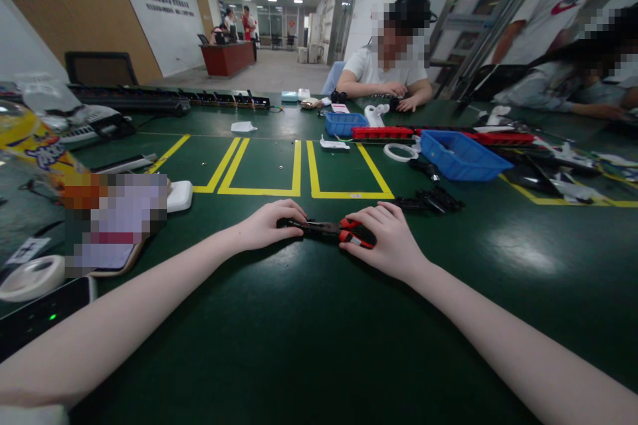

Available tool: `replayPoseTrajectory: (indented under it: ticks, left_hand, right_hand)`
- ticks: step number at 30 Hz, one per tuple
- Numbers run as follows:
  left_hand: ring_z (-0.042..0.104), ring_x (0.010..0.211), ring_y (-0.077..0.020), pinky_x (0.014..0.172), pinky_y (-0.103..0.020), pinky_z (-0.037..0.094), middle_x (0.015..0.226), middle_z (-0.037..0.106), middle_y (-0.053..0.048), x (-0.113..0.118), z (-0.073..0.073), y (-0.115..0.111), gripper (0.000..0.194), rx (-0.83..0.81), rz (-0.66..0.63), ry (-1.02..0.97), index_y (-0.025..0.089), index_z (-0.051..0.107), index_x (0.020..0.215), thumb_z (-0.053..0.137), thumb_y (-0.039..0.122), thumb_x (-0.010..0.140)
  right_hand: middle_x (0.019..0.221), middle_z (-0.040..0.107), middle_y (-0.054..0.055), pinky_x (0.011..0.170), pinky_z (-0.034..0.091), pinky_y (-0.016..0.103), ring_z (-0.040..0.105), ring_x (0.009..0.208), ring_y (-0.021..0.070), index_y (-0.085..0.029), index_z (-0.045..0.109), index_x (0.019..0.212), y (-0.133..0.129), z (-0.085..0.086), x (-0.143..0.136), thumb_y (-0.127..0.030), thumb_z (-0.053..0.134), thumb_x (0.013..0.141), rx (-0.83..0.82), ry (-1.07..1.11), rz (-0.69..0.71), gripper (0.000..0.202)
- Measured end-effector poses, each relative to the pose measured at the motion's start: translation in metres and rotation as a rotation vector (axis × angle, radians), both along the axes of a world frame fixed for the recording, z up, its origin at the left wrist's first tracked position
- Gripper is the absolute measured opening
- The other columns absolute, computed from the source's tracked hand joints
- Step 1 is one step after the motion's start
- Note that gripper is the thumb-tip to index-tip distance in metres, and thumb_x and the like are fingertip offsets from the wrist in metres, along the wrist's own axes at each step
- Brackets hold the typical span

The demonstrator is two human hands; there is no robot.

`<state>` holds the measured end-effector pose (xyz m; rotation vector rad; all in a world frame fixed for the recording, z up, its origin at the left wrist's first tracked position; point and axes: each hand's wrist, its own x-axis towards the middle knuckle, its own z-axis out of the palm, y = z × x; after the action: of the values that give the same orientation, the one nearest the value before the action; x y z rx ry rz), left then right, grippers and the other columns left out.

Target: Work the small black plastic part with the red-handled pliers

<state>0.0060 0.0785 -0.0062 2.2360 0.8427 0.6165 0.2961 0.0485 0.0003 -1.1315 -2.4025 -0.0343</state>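
Red-and-black pliers (351, 232) lie across the middle of my view, low over the green tabletop. Their handles are wrapped by my right hand (386, 239), and the jaws point left. My left hand (279, 222) pinches a small black part (295, 224) whose right end meets the plier jaws. Most of that part is hidden by my fingers, so its kind is unclear. Just beyond my right hand, a cluster of black parts (431, 200) rests on the table.
Yellow tape outlines (259, 191) mark the green table. Blue bins (461, 154) and a red strip (381, 133) stand beyond. On the left are a phone (119, 222), a white case (180, 195), a tape roll (32, 277) and a yellow-labelled bottle (42, 146). A person (386, 70) sits opposite.
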Motion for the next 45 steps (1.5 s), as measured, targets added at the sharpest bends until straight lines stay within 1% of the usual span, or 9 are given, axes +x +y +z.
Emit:
replayPoseTrajectory:
  ticks: [8,12,19,25,31,37,42,45]
  left_hand:
    - [0.060,0.108,-0.0203,0.095,-0.041,0.049,0.116,0.062,-0.005,0.000,-0.001,0.000,0.012,0.004,-0.001,-0.004,0.020,0.068,0.102,0.064,0.021,0.091]
    - [0.060,0.107,-0.0205,0.094,-0.040,0.050,0.116,0.062,-0.006,0.000,0.001,-0.001,0.014,0.022,0.007,-0.004,0.019,0.068,0.104,0.064,0.021,0.091]
    - [0.059,0.104,-0.0211,0.091,-0.039,0.049,0.111,0.062,-0.006,0.003,0.001,-0.004,0.014,0.107,0.014,0.027,0.019,0.067,0.104,0.065,0.024,0.090]
    - [0.059,0.102,-0.0209,0.089,-0.038,0.049,0.111,0.061,-0.006,0.003,-0.001,-0.003,0.013,0.120,0.012,0.030,0.019,0.066,0.102,0.065,0.025,0.090]
    - [0.059,0.100,-0.0210,0.087,-0.037,0.049,0.107,0.061,-0.005,0.002,0.000,-0.004,0.014,0.132,0.032,0.041,0.019,0.066,0.101,0.066,0.027,0.089]
    - [0.058,0.099,-0.0212,0.085,-0.037,0.049,0.106,0.061,-0.005,0.003,0.002,-0.006,0.020,0.163,0.046,0.074,0.020,0.065,0.107,0.065,0.030,0.090]
    - [0.058,0.102,-0.0225,0.086,-0.038,0.050,0.114,0.060,-0.007,0.004,0.002,-0.009,0.036,0.169,0.062,0.107,0.021,0.057,0.123,0.066,0.031,0.089]
    - [0.058,0.102,-0.0234,0.088,-0.039,0.049,0.115,0.059,-0.008,0.005,0.001,-0.010,0.043,0.209,0.066,0.137,0.021,0.052,0.129,0.065,0.033,0.090]
  right_hand:
    - [0.105,0.071,0.007,0.100,0.036,0.051,0.062,0.101,0.0282,-0.024,0.064,0.110,-0.001,0.001,0.000,-0.049,0.066,0.082,0.020,-0.012,0.004,0.038]
    - [0.105,0.071,0.007,0.101,0.036,0.051,0.063,0.100,0.0278,-0.024,0.063,0.110,0.000,-0.001,0.001,-0.049,0.066,0.082,0.020,-0.021,0.008,0.038]
    - [0.106,0.070,0.008,0.098,0.037,0.051,0.062,0.102,0.0290,-0.023,0.062,0.111,0.004,-0.004,0.001,-0.050,0.065,0.082,0.025,-0.017,0.006,0.039]
    - [0.104,0.071,0.007,0.099,0.036,0.050,0.063,0.100,0.0281,-0.024,0.063,0.110,0.005,-0.006,0.002,-0.050,0.065,0.082,0.026,-0.015,0.009,0.038]
    - [0.103,0.070,0.007,0.099,0.036,0.049,0.062,0.098,0.0271,-0.023,0.062,0.108,0.002,-0.004,0.001,-0.050,0.065,0.083,0.012,0.003,0.014,0.037]
    - [0.103,0.071,0.007,0.096,0.038,0.048,0.062,0.098,0.0274,-0.023,0.063,0.108,0.002,-0.003,0.000,-0.050,0.066,0.082,0.003,0.006,0.003,0.037]
    - [0.102,0.070,0.007,0.097,0.037,0.048,0.062,0.095,0.0268,-0.023,0.064,0.106,0.002,-0.003,0.000,-0.051,0.065,0.082,-0.029,0.005,0.004,0.037]
    - [0.105,0.070,0.007,0.097,0.036,0.048,0.061,0.097,0.0270,-0.023,0.064,0.108,0.002,-0.003,0.000,-0.051,0.065,0.082,-0.028,-0.004,0.006,0.038]
